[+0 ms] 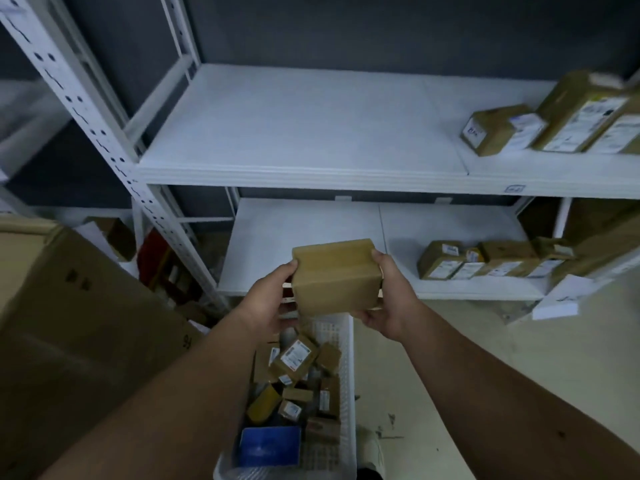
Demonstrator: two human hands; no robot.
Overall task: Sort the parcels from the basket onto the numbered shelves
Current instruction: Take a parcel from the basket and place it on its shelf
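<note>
Both my hands hold a plain brown cardboard parcel in front of me, above the far end of the white basket. My left hand grips its left side and my right hand grips its right side and underside. No label shows on the faces turned to me. The basket on the floor holds several small brown parcels and a blue packet. Behind stands a white shelf unit: the upper shelf has parcels at its right end, and the lower shelf carries a row of parcels on the right.
A large brown carton stands at the left, close to my left arm. The shelf's perforated upright slants down the left. A small label sits on the upper shelf's front edge. White packets lie at the lower shelf's right end.
</note>
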